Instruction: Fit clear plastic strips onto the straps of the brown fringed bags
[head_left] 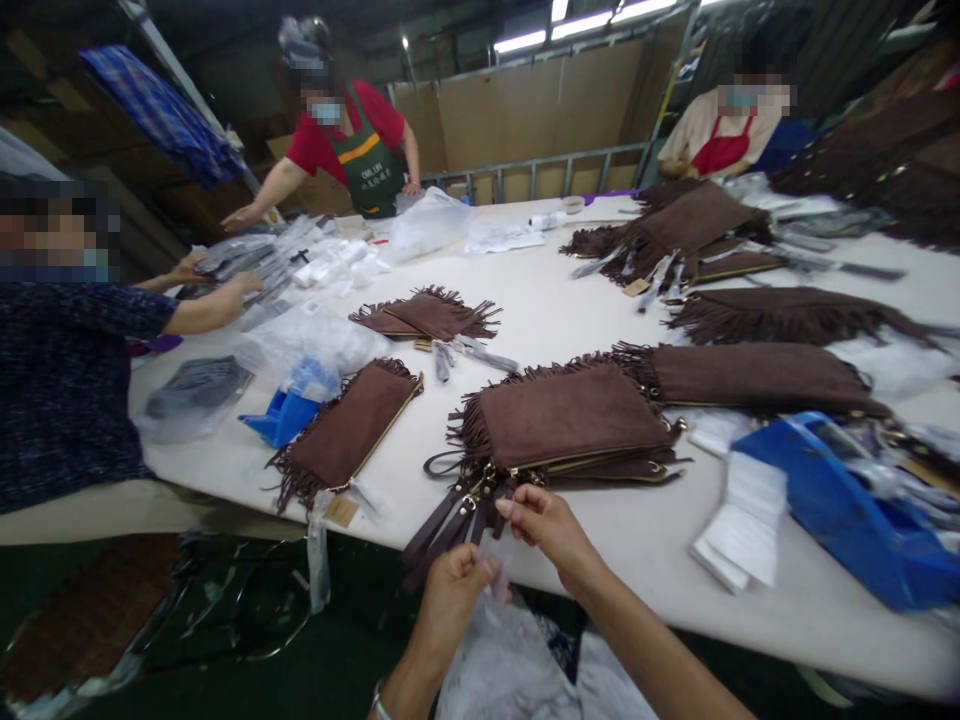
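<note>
While the right hand pinches a dark brown strap between its fingers, the left hand grips clear plastic just below it. The strap is at the near side of stacked fringed pouches on the table, left of a blue bin.

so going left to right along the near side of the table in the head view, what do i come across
Small blue plastic bin → single dark-brown fringed pouch → pile of dark-brown fringed pouches → stack of flat white sheets → large blue plastic bin.
</note>
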